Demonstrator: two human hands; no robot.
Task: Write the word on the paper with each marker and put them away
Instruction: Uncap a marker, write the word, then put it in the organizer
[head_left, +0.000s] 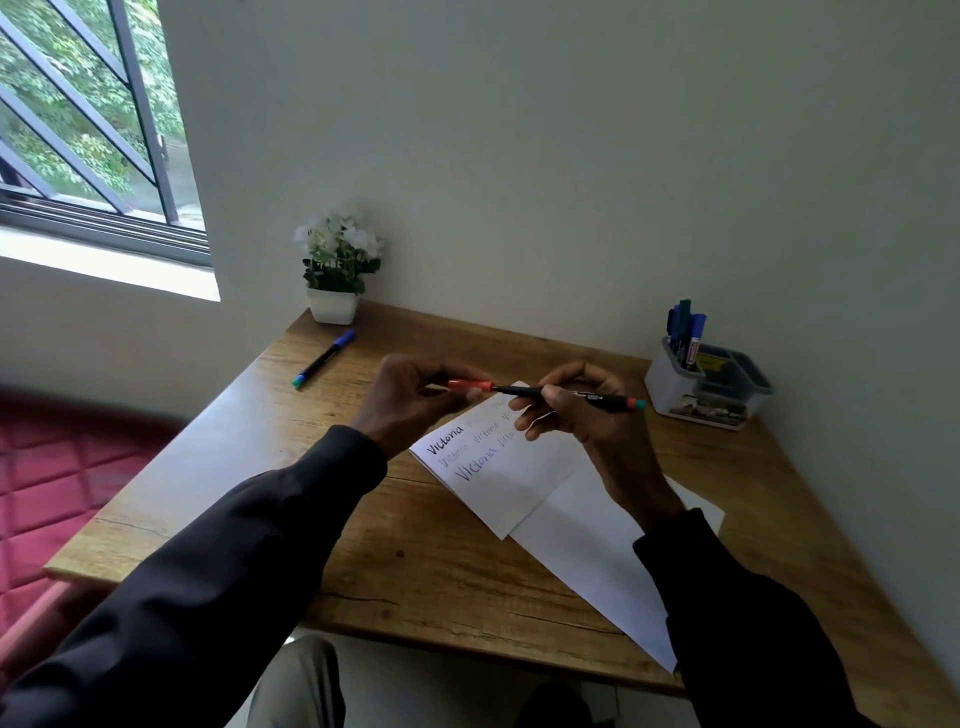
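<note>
Marker (519, 391) sits in my right grip (587, 421), fingers curled tight round its black body, up over the paper (519, 483) in the middle of the counter (415, 571). My left grip (405, 400) pinches the red cap (470, 385) right at its tip. I should keep both in one straight line. The bin (670, 387) stands at the far right corner, with open room between.

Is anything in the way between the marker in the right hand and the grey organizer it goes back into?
Nothing visible. Only bare table lies between the right hand holding the marker and the organizer. The left hand holds the cap.
</note>
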